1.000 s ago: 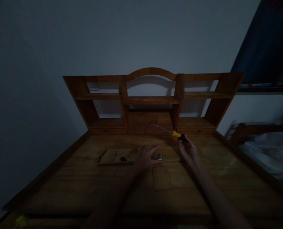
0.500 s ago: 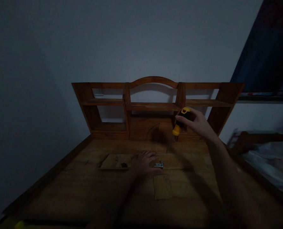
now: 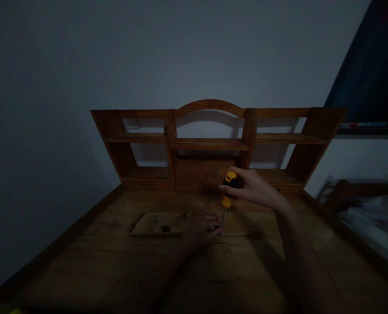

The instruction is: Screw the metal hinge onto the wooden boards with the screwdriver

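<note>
My right hand (image 3: 249,187) is closed around the yellow-and-black handle of a screwdriver (image 3: 227,188). The screwdriver slants down, its shaft reaching a small silvery metal fitting (image 3: 214,228); whether the tip sits in a screw is too dark to tell. Thumb and fingers of my left hand (image 3: 201,226) press about that fitting and partly cover it. Beneath both lies a long, thin wooden board (image 3: 246,221), flat on the desk, with a ragged left end and a dark hole (image 3: 165,228) near it.
A wooden shelf unit (image 3: 210,144) stands at the back of the desk (image 3: 115,261), against the wall. Small thin pieces (image 3: 90,232) lie to the left. A bed with pale bedding (image 3: 377,222) is on the right. The light is dim.
My right hand has brought the screwdriver down and left, from above the desk to the metal fitting. My left hand's thumb and fingers have closed in on the fitting.
</note>
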`<state>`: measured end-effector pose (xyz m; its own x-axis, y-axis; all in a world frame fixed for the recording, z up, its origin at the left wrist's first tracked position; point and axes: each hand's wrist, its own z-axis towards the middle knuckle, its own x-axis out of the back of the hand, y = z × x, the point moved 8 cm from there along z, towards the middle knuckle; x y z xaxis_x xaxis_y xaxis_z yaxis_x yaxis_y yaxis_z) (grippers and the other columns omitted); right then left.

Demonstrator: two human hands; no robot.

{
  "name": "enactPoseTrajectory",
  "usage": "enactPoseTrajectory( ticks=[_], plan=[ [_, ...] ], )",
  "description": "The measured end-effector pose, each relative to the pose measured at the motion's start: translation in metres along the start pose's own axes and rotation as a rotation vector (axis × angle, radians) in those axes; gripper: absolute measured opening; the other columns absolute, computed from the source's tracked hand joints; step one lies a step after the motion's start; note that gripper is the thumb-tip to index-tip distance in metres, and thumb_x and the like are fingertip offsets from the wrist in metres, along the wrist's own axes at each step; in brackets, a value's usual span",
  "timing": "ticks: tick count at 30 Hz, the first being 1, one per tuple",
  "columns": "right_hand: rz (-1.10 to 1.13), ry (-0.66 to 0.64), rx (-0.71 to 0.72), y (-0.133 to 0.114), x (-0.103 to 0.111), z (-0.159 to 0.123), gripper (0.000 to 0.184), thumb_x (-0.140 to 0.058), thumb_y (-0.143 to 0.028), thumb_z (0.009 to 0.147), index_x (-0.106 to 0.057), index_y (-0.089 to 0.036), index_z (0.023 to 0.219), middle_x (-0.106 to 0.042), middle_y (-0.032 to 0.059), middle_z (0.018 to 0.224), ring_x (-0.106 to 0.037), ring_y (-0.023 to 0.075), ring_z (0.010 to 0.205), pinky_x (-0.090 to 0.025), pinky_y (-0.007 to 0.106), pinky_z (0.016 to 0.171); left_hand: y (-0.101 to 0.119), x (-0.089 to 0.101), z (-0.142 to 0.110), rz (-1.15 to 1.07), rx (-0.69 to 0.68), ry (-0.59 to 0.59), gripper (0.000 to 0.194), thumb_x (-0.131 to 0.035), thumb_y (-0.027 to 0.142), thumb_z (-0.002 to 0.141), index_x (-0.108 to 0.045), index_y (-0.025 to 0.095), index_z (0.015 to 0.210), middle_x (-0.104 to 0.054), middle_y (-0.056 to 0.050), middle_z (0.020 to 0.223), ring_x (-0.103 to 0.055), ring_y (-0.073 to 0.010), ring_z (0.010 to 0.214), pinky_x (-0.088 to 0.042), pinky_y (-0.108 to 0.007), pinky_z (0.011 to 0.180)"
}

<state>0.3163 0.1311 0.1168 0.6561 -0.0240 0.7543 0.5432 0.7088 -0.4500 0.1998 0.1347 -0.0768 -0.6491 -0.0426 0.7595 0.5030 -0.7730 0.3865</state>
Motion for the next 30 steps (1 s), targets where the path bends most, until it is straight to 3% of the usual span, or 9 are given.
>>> enactPoseTrajectory(
  ticks=[9, 15, 21, 30],
  plan=[
    [0.095, -0.031, -0.03, 0.012, -0.006, 0.003, 0.031, -0.061, -0.05, 0.087, -0.053, -0.02, 0.086, -0.063, -0.0018, 0.067, -0.059, 0.013, 0.06, -0.037, 0.023, 0.053, -0.005, -0.007, 0.0, -0.043, 0.05, -0.06, 0.023, -0.055, 0.037, 0.094, -0.075, 0.026, 0.094, -0.072, -0.002, 0.097, -0.064, -0.0188, 0.101, -0.048, -0.033, 0.095],
    [0.125, -0.035, -0.035, 0.013, -0.004, 0.002, 0.031, -0.062, -0.05, 0.087, -0.052, -0.02, 0.087, -0.065, -0.0015, 0.068, -0.062, 0.0137, 0.059, -0.04, 0.023, 0.053, -0.005, -0.004, -0.001, -0.062, 0.051, -0.04, 0.023, -0.054, 0.035, 0.094, -0.075, 0.028, 0.1, -0.072, -0.002, 0.107, -0.064, -0.018, 0.104, -0.045, -0.035, 0.102],
    [0.162, 0.006, -0.051, 0.013, 0.004, 0.0, 0.031, -0.063, -0.05, 0.086, -0.053, -0.021, 0.086, -0.062, -0.0018, 0.07, -0.061, 0.0133, 0.06, -0.042, 0.022, 0.052, -0.004, -0.008, 0.0, -0.082, 0.064, -0.089, 0.024, -0.053, 0.034, 0.095, -0.076, 0.029, 0.096, -0.072, -0.001, 0.1, -0.065, -0.0177, 0.1, -0.048, -0.035, 0.098],
    [0.149, -0.046, -0.04, 0.011, -0.005, 0.003, 0.031, -0.062, -0.05, 0.086, -0.053, -0.02, 0.087, -0.064, -0.0014, 0.068, -0.061, 0.0136, 0.06, -0.043, 0.022, 0.053, -0.001, -0.004, 0.0, -0.056, 0.045, -0.064, 0.024, -0.054, 0.035, 0.094, -0.076, 0.025, 0.092, -0.072, -0.002, 0.102, -0.065, -0.0169, 0.1, -0.05, -0.029, 0.09]
  ],
)
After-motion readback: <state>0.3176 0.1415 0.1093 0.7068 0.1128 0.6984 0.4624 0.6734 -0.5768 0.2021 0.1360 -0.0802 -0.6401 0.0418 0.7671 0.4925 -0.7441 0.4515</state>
